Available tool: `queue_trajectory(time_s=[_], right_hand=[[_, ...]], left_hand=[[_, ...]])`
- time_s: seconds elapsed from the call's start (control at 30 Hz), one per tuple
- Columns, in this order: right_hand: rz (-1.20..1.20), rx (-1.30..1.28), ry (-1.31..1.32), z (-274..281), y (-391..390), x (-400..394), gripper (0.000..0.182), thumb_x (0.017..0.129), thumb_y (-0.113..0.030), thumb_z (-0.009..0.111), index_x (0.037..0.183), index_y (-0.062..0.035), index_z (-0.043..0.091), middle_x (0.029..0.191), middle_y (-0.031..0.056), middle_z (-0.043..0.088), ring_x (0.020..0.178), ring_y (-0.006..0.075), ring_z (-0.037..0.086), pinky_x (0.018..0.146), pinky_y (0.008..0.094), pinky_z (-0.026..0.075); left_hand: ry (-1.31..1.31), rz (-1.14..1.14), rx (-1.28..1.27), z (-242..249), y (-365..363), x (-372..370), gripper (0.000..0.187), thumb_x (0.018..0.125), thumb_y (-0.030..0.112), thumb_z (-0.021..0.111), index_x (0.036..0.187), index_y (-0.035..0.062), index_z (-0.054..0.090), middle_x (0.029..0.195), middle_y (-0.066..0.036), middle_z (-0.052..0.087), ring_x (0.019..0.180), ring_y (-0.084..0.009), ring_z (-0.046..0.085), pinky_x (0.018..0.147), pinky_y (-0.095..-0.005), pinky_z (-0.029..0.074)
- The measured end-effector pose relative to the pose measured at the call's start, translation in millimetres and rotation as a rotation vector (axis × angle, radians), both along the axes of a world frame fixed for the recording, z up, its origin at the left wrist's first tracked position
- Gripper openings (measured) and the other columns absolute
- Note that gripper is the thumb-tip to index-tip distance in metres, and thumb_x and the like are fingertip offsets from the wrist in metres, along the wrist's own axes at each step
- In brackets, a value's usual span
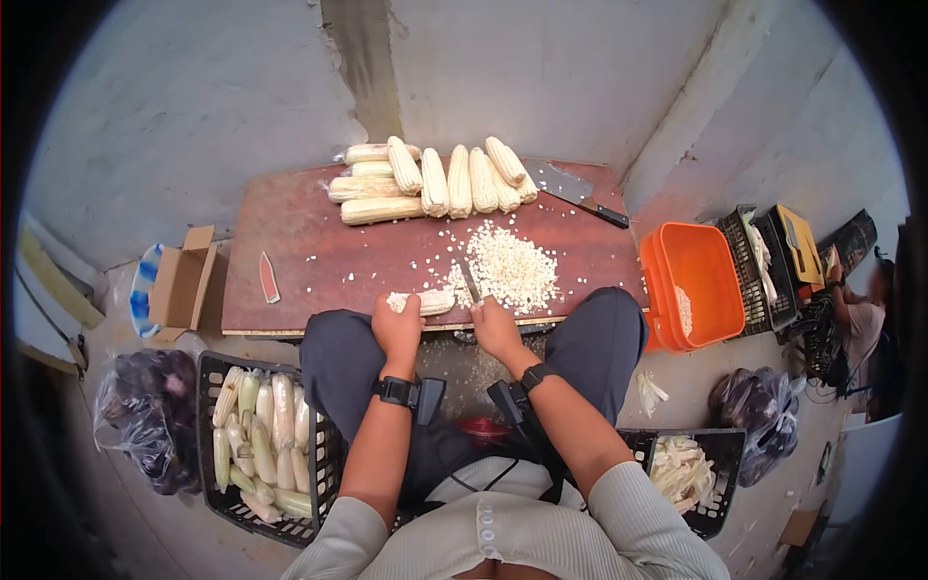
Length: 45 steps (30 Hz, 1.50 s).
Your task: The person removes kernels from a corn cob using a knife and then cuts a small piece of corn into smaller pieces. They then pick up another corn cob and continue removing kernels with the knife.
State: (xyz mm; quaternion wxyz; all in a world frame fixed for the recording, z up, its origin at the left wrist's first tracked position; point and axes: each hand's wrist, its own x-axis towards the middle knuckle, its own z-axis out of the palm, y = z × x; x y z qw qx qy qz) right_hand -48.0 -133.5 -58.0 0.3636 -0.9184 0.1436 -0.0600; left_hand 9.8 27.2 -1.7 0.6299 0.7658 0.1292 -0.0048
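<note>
My left hand (pixel 396 332) is closed around one end of a pale corn cob (pixel 437 302), which lies sideways near the front edge of the red-brown table (pixel 319 261). In my right hand (pixel 497 327) is a small knife (pixel 470 280), its blade pointing away from me beside the cob's right end. A heap of loose white kernels (pixel 512 267) spreads just beyond the knife, with stray kernels around it. Several whole corn cobs (pixel 458 182) lie in a row and a stack at the table's back. A cleaver (pixel 590 203) with a black handle rests to their right.
An orange bin (pixel 701 280) with some kernels stands right of the table. Black crates hold corn (pixel 261 445) at left and husks (pixel 682 469) at right. A cardboard box (pixel 184 290) and plastic bags (pixel 150 416) flank the left. Another person (pixel 860 324) sits far right.
</note>
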Motion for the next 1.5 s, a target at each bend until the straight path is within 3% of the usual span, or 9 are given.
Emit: queue_trajectory(time_s=[0.13, 0.23, 0.43, 0.53, 0.63, 0.73, 0.93, 1.23, 1.5], right_hand=[[0.108, -0.139, 0.162, 54, 17, -20, 0.025, 0.095, -0.024, 0.041, 0.096, 0.0011, 0.044, 0.074, 0.0256, 0.062, 0.070, 0.0435, 0.061, 0.063, 0.0524, 0.048], [0.179, -0.281, 0.175, 39, 22, -30, 0.024, 0.095, -0.023, 0.042, 0.097, 0.0007, 0.044, 0.069, 0.0245, 0.061, 0.065, 0.0424, 0.061, 0.059, 0.0508, 0.048], [0.128, -0.267, 0.207, 19, 36, -30, 0.023, 0.095, -0.022, 0.042, 0.097, 0.0009, 0.043, 0.069, 0.0233, 0.062, 0.064, 0.0414, 0.062, 0.058, 0.0512, 0.048], [0.071, -0.205, 0.237, 18, 46, -23, 0.025, 0.095, -0.022, 0.040, 0.097, 0.0023, 0.043, 0.069, 0.0241, 0.062, 0.064, 0.0417, 0.062, 0.058, 0.0517, 0.048], [0.027, -0.170, 0.301, 24, 50, -16, 0.025, 0.095, -0.020, 0.039, 0.096, 0.0037, 0.044, 0.072, 0.0254, 0.062, 0.069, 0.0422, 0.063, 0.062, 0.0509, 0.049], [-0.001, -0.105, 0.234, 22, 50, -6, 0.027, 0.095, -0.022, 0.042, 0.095, 0.0051, 0.042, 0.066, 0.0274, 0.059, 0.065, 0.0445, 0.060, 0.059, 0.0528, 0.047], [0.013, -0.067, 0.269, 23, 44, 11, 0.027, 0.095, -0.022, 0.042, 0.093, 0.0049, 0.042, 0.066, 0.0285, 0.058, 0.065, 0.0466, 0.059, 0.059, 0.0541, 0.046], [0.051, -0.174, 0.244, 45, 37, -17, 0.024, 0.095, -0.022, 0.043, 0.094, 0.0017, 0.042, 0.065, 0.0258, 0.059, 0.063, 0.0452, 0.059, 0.057, 0.0526, 0.046], [0.073, -0.265, 0.333, 18, 35, -9, 0.021, 0.093, -0.018, 0.044, 0.094, 0.0029, 0.042, 0.066, 0.0235, 0.061, 0.063, 0.0412, 0.062, 0.057, 0.0493, 0.049]], left_hand=[[-0.003, 0.007, -0.002, -1, 2, 1, 0.040, 0.077, 0.016, 0.064, 0.106, -0.0079, 0.052, 0.071, -0.014, 0.063, 0.049, -0.0179, 0.062, 0.044, -0.0293, 0.047], [-0.006, 0.043, -0.007, 9, -1, -4, 0.039, 0.076, 0.017, 0.065, 0.106, -0.0047, 0.052, 0.073, -0.015, 0.064, 0.050, -0.0220, 0.063, 0.048, -0.0319, 0.048], [-0.174, 0.031, 0.218, -16, 0, 3, 0.038, 0.073, 0.019, 0.067, 0.103, -0.0017, 0.055, 0.090, -0.023, 0.061, 0.082, -0.0381, 0.060, 0.075, -0.0430, 0.047], [-0.137, -0.003, 0.240, -15, -1, 0, 0.039, 0.072, 0.021, 0.067, 0.101, -0.0019, 0.055, 0.094, -0.024, 0.060, 0.088, -0.0403, 0.057, 0.078, -0.0447, 0.045], [-0.094, -0.066, 0.265, -7, -1, 1, 0.039, 0.072, 0.022, 0.068, 0.099, -0.0021, 0.055, 0.095, -0.024, 0.059, 0.086, -0.0401, 0.057, 0.076, -0.0448, 0.046], [-0.307, -0.036, 0.512, 5, -6, 0, 0.034, 0.072, 0.018, 0.069, 0.093, -0.0041, 0.056, 0.085, -0.022, 0.061, 0.071, -0.0363, 0.061, 0.066, -0.0425, 0.048], [-0.157, -0.037, 0.411, 4, -10, 11, 0.033, 0.070, 0.022, 0.068, 0.088, -0.0024, 0.056, 0.088, -0.022, 0.059, 0.084, -0.0401, 0.057, 0.074, -0.0449, 0.046], [-0.079, 0.083, 0.316, -5, -15, 20, 0.029, 0.071, 0.021, 0.066, 0.088, -0.0008, 0.057, 0.091, -0.022, 0.061, 0.084, -0.0398, 0.058, 0.073, -0.0447, 0.045], [-0.178, 0.010, 0.366, -2, -17, 18, 0.027, 0.069, 0.019, 0.065, 0.083, -0.0012, 0.052, 0.083, -0.020, 0.057, 0.079, -0.0402, 0.056, 0.070, -0.0459, 0.044]])
